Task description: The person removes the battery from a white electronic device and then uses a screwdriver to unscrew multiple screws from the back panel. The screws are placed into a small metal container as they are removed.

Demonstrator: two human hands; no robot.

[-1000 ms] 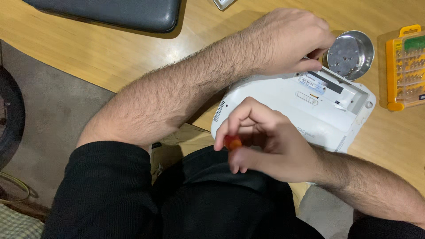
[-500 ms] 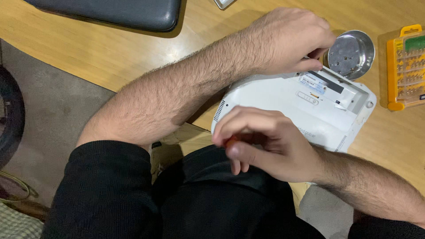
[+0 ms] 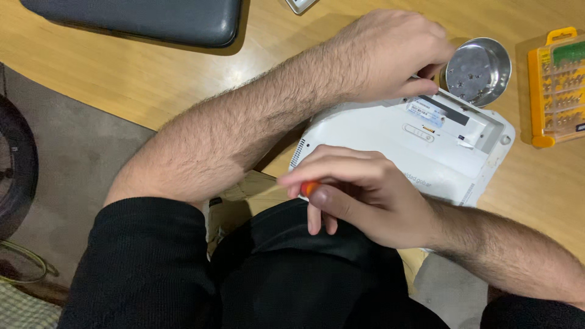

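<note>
One white laptop-like device lay underside up at the near edge of the wooden table, partly overhanging toward the person's lap. Its casing carried one pale rectangular label beside a dark strip near the far edge, one small white sticker to the right of that, and grey printing near the front edge, partly covered by a hand. One vent grille showed on its left corner.

Right hand was over the device's near edge, fingers curled around one tool with an orange handle; only a small piece of the handle was visible, the tip hidden. Left hand reached across to the device's far edge, fingers bent and touching the casing just beside the metal bowl; whether it pinched anything could not be told.

One round metal bowl stood on the table touching the device's far corner, with several small dark screws inside; count not readable. One yellow bit case with a clear lid and a green insert lay to the right of the bowl. One dark grey padded case lay at the far left of the table. One corner of a light-coloured object showed at the top edge.
</note>
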